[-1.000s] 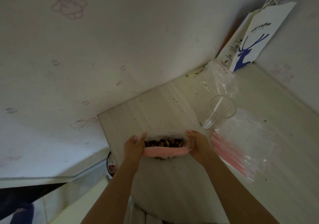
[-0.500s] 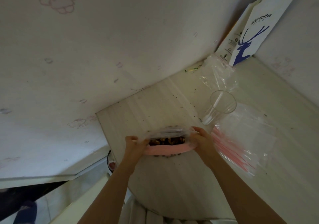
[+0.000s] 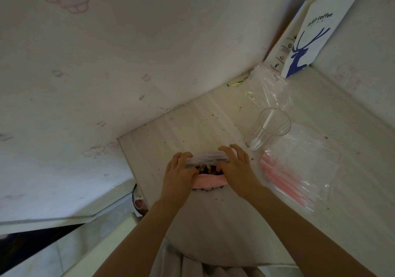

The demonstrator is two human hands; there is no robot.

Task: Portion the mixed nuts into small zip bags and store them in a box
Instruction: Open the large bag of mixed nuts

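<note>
Bag (image 3: pixel 210 181) of nuts (image 3: pixel 207 169) on the tabletop (image 3: pixel 188 125), toward its left edge.
Grip state: left hand (image 3: pixel 179 175) and right hand (image 3: pixel 235 170) each grasp one end of the bag; cup (image 3: pixel 271 128) and zip bags (image 3: pixel 299 170) lie toward the right edge.

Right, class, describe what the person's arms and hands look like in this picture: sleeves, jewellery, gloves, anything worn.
Both arms are bare: the left forearm and right forearm show no sleeve up to the picture's lower edge. The left hand and right hand wear no gloves, and no watch, bracelet or ring shows. Whether the fingers carry nail polish cannot be told in this dim view.
</note>
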